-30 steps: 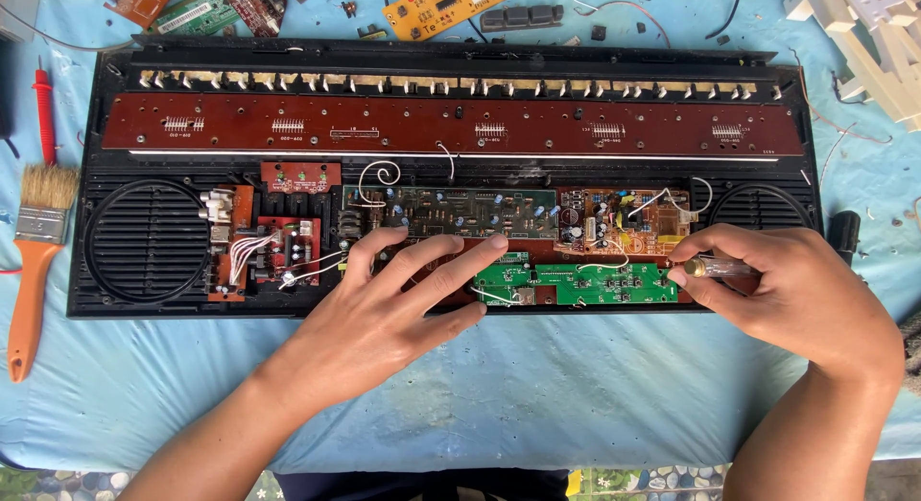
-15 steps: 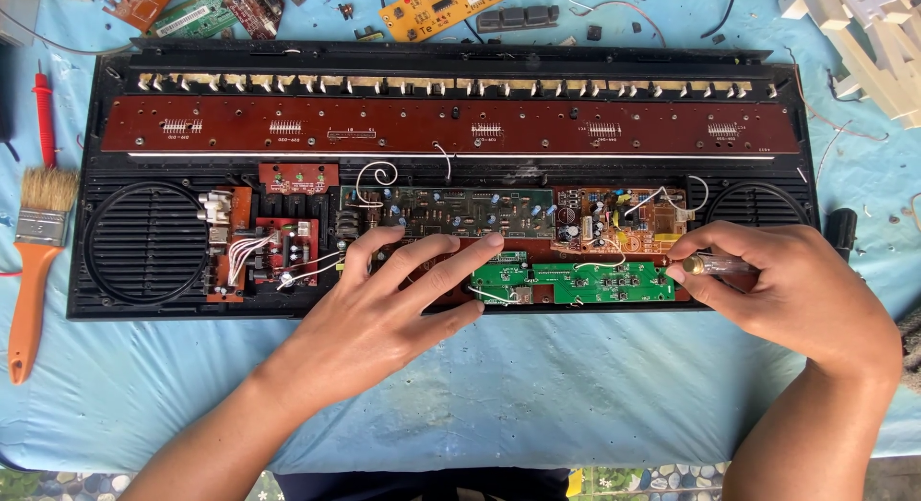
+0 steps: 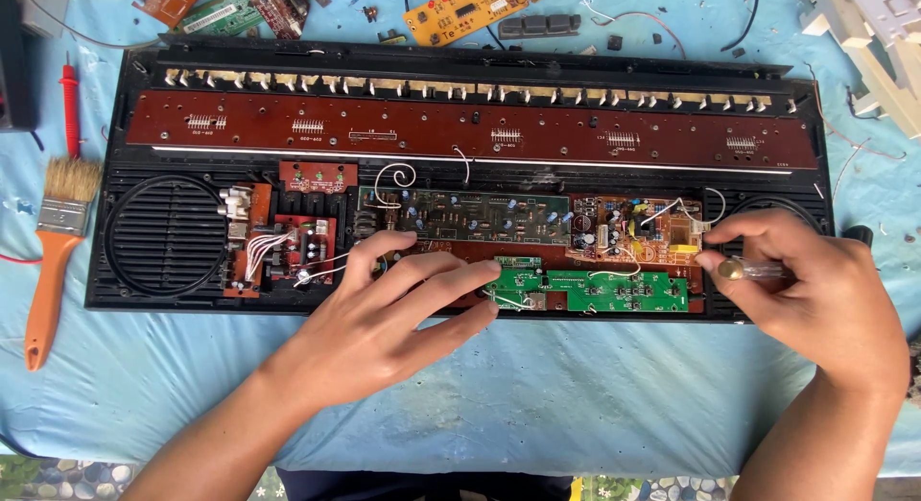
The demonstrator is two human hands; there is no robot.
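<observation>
Opened keyboard case (image 3: 460, 88) lies flat on the blue-covered counter (image 3: 537, 395), circuit boards exposed. Left hand (image 3: 393, 319) rests on it, fingers spread, grip loose. Right hand (image 3: 815, 290) grip pinches a small screwdriver (image 3: 743, 268) at the case's right end.

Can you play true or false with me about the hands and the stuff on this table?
1. The left hand rests flat on the opened keyboard case. True.
2. The right hand holds a hammer. False: it pinches a small screwdriver.
3. A paintbrush with an orange handle lies left of the case. True.
4. The green circuit board lies on the blue cloth. False: it sits inside the case.
</observation>
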